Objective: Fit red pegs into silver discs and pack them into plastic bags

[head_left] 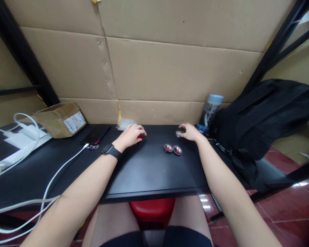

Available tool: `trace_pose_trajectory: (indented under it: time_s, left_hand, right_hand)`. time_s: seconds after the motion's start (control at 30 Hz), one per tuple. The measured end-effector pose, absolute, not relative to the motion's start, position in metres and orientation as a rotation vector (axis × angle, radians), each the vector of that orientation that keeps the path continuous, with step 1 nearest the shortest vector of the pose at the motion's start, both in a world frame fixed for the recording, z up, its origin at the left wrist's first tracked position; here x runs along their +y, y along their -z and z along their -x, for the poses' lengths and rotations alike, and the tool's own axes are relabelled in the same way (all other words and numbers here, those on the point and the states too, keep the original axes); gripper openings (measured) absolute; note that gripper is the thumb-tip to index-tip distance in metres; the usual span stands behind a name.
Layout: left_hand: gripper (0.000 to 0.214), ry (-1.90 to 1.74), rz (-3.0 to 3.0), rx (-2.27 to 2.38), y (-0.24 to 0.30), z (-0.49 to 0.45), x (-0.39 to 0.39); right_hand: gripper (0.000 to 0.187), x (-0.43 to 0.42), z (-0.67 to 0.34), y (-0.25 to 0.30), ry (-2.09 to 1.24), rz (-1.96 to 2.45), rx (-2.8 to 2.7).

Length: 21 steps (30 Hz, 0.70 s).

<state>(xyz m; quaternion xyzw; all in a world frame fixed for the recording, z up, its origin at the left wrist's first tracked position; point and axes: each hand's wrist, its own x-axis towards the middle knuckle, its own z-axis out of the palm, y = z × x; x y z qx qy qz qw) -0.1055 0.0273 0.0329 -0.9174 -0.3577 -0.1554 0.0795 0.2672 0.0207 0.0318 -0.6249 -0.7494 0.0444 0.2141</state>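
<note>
My left hand (130, 136), with a dark watch on its wrist, is above the black table. Its fingers curl over a small red piece (140, 136), most of which they hide. At the table's far right, my right hand (190, 132) has its thumb and fingers closed on the edge of a clear round disc (179, 134) that looks like a suction cup. Between the hands, nearer to me, lie two similar clear discs with red middles, a left one (168, 148) and a right one (178, 150), side by side.
A blurred clear plastic bag (127, 124) lies behind my left hand. Leftward are a phone (92, 135), an open cardboard box (59, 120) and white cables (64, 161). A water bottle (209, 113) and black backpack (267, 116) stand right. A cardboard wall (154, 75) closes the back.
</note>
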Motion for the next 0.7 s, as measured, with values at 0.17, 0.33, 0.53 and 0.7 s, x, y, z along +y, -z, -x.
trace_pose_trajectory:
  time_s: [0.17, 0.33, 0.53, 0.7]
  left_hand:
    - [0.022, 0.524, 2.745, -1.061, -0.036, 0.101, 0.021]
    - [0.022, 0.715, 2.812, -1.059, -0.041, 0.095, 0.016]
    - [0.025, 0.778, 2.837, -1.120, -0.044, 0.091, 0.011]
    - [0.022, 1.042, 3.033, -1.177, -0.043, 0.073, 0.000]
  right_hand:
    - [0.046, -0.005, -0.236, -0.056, -0.516, 1.408, -2.390]
    - [0.051, -0.021, -0.198, -0.058, -0.677, 1.302, -2.649]
    - [0.038, -0.018, -0.189, -0.053, -0.661, 1.113, -2.239]
    - [0.042, -0.016, -0.168, -0.048, -0.910, 0.898, -1.653]
